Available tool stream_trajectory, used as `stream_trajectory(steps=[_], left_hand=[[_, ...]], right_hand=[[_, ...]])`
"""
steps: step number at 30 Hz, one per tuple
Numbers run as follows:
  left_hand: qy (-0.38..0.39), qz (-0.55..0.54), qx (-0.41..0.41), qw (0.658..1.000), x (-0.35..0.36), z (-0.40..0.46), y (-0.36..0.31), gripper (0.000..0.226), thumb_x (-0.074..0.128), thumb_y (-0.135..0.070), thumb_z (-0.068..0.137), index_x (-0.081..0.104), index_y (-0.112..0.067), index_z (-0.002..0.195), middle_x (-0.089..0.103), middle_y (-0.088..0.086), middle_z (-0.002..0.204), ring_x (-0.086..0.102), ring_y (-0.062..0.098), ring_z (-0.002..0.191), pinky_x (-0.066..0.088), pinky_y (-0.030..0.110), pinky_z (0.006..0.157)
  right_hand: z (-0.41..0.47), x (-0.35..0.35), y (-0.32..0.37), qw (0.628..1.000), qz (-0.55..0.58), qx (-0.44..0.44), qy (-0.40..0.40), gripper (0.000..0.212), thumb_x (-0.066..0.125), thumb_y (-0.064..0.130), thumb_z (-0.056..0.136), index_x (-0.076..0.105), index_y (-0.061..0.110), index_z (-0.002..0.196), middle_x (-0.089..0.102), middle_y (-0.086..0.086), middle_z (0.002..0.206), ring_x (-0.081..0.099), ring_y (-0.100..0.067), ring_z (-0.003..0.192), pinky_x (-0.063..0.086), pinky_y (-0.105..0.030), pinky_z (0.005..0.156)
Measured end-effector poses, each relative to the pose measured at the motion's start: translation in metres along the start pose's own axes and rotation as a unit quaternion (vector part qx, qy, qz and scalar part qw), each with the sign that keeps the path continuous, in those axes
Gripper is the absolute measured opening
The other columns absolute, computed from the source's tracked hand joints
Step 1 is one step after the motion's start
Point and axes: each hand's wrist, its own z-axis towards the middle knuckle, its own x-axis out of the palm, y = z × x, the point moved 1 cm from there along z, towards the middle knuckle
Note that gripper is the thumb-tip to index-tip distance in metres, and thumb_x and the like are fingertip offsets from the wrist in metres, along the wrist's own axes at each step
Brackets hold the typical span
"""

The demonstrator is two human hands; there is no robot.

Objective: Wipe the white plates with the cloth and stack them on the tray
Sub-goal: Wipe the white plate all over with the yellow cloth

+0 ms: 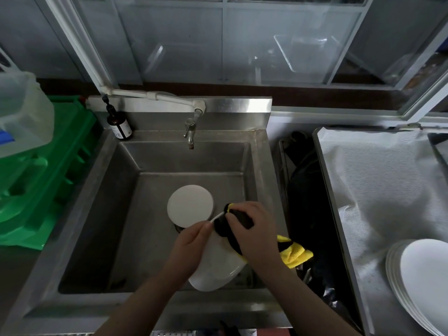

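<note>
A steel sink (150, 238) sits under a glazed window, with a tap (190, 132) and a brown pump bottle (118, 122) at its back edge and a green crate (48, 166) off its left side. Over the basin's front right corner the left hand (191, 243) reaches in from below with fingers curled on the upper rim of a tilted white plate (218, 267), while the right hand (254, 234), just beside it, presses a black and yellow cloth (293, 253) onto the plate's upper edge. Another white plate (190, 206) lies flat on the sink floor near the middle, and a stack of plates (421, 282) rests at the front right corner of the cloth-lined tray (339, 190) to the right.
</note>
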Motion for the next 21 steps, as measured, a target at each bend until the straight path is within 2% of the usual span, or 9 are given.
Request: stream_trajectory(steps=[5, 8, 12, 14, 17, 19, 21], left_hand=[[0.004, -0.007, 0.013, 1.000, 0.000, -0.002, -0.004, 0.032, 0.042, -0.010, 0.104, 0.071, -0.019, 0.095, 0.075, -0.015, 0.087, 0.067, -0.004, 0.081, 0.050, 0.011, 0.071], [0.000, -0.011, 0.010, 1.000, -0.002, -0.003, -0.008, 0.032, 0.043, -0.013, 0.104, 0.072, -0.019, 0.093, 0.076, -0.011, 0.088, 0.068, 0.000, 0.081, 0.052, 0.014, 0.071], [-0.008, -0.006, -0.004, 1.000, -0.007, -0.003, -0.004, 0.030, 0.046, -0.020, 0.104, 0.074, -0.014, 0.095, 0.075, 0.002, 0.092, 0.070, 0.017, 0.089, 0.055, 0.031, 0.078], [-0.022, -0.010, -0.016, 1.000, -0.011, -0.005, -0.002, 0.030, 0.046, -0.021, 0.104, 0.074, -0.019, 0.092, 0.075, -0.002, 0.091, 0.069, 0.013, 0.087, 0.054, 0.027, 0.076], [-0.037, -0.036, -0.036, 0.998, -0.016, -0.007, -0.001, 0.028, 0.047, -0.023, 0.104, 0.073, -0.026, 0.094, 0.076, -0.013, 0.089, 0.070, 0.003, 0.083, 0.050, 0.018, 0.069], [-0.040, -0.045, -0.041, 0.997, -0.019, -0.007, 0.000, 0.028, 0.046, -0.025, 0.104, 0.074, -0.024, 0.099, 0.076, -0.010, 0.093, 0.070, 0.007, 0.088, 0.051, 0.022, 0.073], [-0.040, -0.049, -0.039, 0.997, -0.021, -0.006, 0.001, 0.029, 0.046, -0.026, 0.104, 0.074, -0.023, 0.101, 0.076, -0.006, 0.097, 0.071, 0.012, 0.092, 0.053, 0.027, 0.078]], right_hand=[[-0.004, 0.006, 0.013, 0.995, -0.021, -0.080, 0.060, 0.021, 0.059, 0.033, 0.089, 0.067, 0.021, 0.103, 0.055, 0.016, 0.105, 0.056, -0.004, 0.098, 0.046, -0.018, 0.090], [0.001, 0.005, 0.009, 0.996, -0.022, -0.071, 0.040, 0.019, 0.060, 0.033, 0.089, 0.067, 0.022, 0.103, 0.056, 0.014, 0.106, 0.057, -0.002, 0.095, 0.045, -0.016, 0.086], [0.006, 0.003, -0.002, 1.000, -0.008, -0.024, 0.011, 0.014, 0.065, 0.026, 0.090, 0.069, 0.022, 0.103, 0.058, 0.011, 0.104, 0.055, 0.003, 0.095, 0.040, -0.007, 0.084], [0.011, 0.000, -0.011, 1.000, -0.006, 0.009, 0.009, 0.013, 0.065, 0.026, 0.090, 0.068, 0.024, 0.102, 0.060, 0.011, 0.103, 0.055, 0.003, 0.094, 0.040, -0.007, 0.084], [0.017, -0.004, -0.028, 0.997, 0.005, 0.074, -0.006, 0.011, 0.065, 0.025, 0.090, 0.068, 0.027, 0.100, 0.063, 0.009, 0.098, 0.057, -0.001, 0.092, 0.044, -0.017, 0.083], [0.019, -0.007, -0.036, 0.992, 0.031, 0.124, -0.011, 0.009, 0.064, 0.023, 0.091, 0.068, 0.030, 0.096, 0.066, 0.010, 0.093, 0.060, -0.007, 0.091, 0.047, -0.024, 0.082], [0.018, -0.010, -0.042, 0.982, 0.067, 0.177, -0.016, 0.010, 0.064, 0.021, 0.092, 0.068, 0.031, 0.092, 0.067, 0.013, 0.087, 0.063, -0.009, 0.088, 0.050, -0.026, 0.079]])
